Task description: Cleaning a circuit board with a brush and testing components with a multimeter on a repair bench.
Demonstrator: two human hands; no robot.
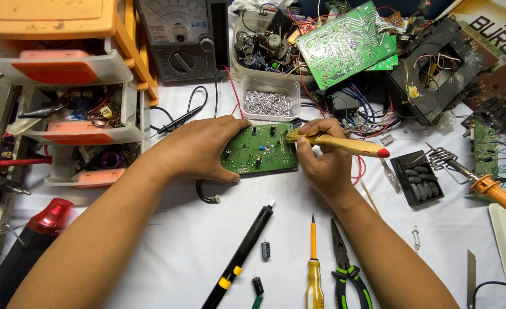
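Observation:
A small green circuit board (261, 149) lies on the white work surface. My left hand (198, 147) grips its left edge, thumb under the near side and fingers over the far side. My right hand (321, 157) holds a small wooden brush (344, 145) with a red handle tip; its bristles touch the board's right edge near the top corner.
In front of me lie a black desoldering pump (241, 257), a yellow screwdriver (313, 269), green-handled pliers (347, 269) and loose capacitors (265, 249). An orange drawer unit (75, 74) stands at left, a multimeter (181, 40) behind. A soldering iron (493, 191) rests at right, with boards and wires at back.

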